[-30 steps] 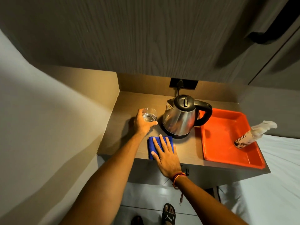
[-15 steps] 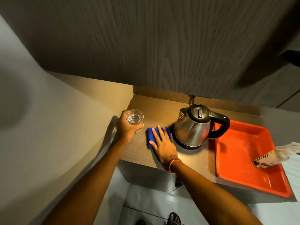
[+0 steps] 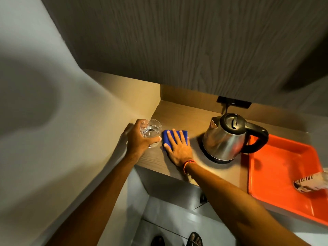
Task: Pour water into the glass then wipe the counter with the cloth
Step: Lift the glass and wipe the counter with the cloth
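Note:
A clear glass (image 3: 151,131) with some water in it is gripped by my left hand (image 3: 139,139) at the left edge of the wooden counter (image 3: 179,114). Whether it rests on the counter or is raised, I cannot tell. Just right of it lies a folded blue cloth (image 3: 167,136), pressed flat under my right hand (image 3: 177,148) with fingers spread. A steel kettle (image 3: 225,139) with a black lid and handle stands on its base further right, apart from both hands.
An orange tray (image 3: 276,167) sits at the counter's right end with a spray bottle (image 3: 308,183) lying in it. A dark cabinet front hangs above. A wall socket (image 3: 234,102) is behind the kettle. A wall closes the left side; floor and sandalled feet show below.
Both hands have slid left along the counter. The cloth moved with my right hand from in front of the kettle toward the left edge, and the glass went left with my left hand.

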Demonstrator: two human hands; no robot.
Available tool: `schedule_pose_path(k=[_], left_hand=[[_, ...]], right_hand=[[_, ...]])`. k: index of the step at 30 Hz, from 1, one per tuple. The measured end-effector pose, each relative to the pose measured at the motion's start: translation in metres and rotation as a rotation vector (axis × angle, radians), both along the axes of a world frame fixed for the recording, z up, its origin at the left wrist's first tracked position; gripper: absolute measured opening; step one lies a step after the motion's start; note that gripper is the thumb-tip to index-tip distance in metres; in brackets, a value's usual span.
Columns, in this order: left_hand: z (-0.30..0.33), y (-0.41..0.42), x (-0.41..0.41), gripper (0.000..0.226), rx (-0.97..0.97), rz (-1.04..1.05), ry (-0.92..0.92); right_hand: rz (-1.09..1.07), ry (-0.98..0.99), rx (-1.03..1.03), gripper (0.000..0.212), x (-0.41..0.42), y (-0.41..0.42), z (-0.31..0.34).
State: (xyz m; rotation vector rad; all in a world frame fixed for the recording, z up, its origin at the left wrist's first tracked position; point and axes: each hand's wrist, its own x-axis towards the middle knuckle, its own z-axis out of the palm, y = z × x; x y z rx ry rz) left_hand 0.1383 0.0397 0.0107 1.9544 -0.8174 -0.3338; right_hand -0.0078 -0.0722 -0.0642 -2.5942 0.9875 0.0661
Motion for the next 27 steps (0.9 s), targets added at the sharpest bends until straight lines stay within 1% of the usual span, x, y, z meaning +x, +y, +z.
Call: schedule_pose_path(k=[2, 4, 6, 9, 12, 16, 19, 24, 27], left_hand=[[0.000, -0.002, -0.003, 0.085, -0.013, -0.014, 0.017], [-0.001, -0.006, -0.010, 0.082, -0.035, -0.025, 0.040], [-0.003, -0.010, -0.019, 0.080, -0.045, -0.044, 0.060], [-0.005, -0.019, -0.036, 0.082, 0.002, -0.081, 0.086], [-0.008, -0.032, -0.059, 0.080, 0.007, -0.106, 0.170], [-0.017, -0.050, -0.084, 0.077, 0.053, -0.143, 0.194], [-0.027, -0.061, -0.096, 0.078, 0.064, -0.179, 0.239], [-0.041, -0.072, -0.109, 0.079, 0.038, -0.174, 0.302], [-0.044, -0.075, -0.109, 0.081, 0.053, -0.163, 0.310]], right_hand=[[0.071, -0.012, -0.031, 0.068, -0.001, 0.028, -0.008], [0.099, -0.033, -0.020, 0.069, -0.012, 0.046, -0.015], [0.109, -0.061, -0.008, 0.069, -0.030, 0.054, -0.021], [0.102, -0.062, -0.046, 0.068, -0.062, 0.055, -0.026], [0.035, -0.047, -0.098, 0.069, -0.095, 0.056, -0.031], [-0.081, -0.042, -0.127, 0.069, -0.141, 0.053, -0.034], [-0.166, -0.034, -0.145, 0.071, -0.168, 0.054, -0.035], [-0.219, -0.044, -0.126, 0.072, -0.177, 0.055, -0.032], [-0.256, -0.143, -0.073, 0.067, -0.174, 0.054, -0.028]])
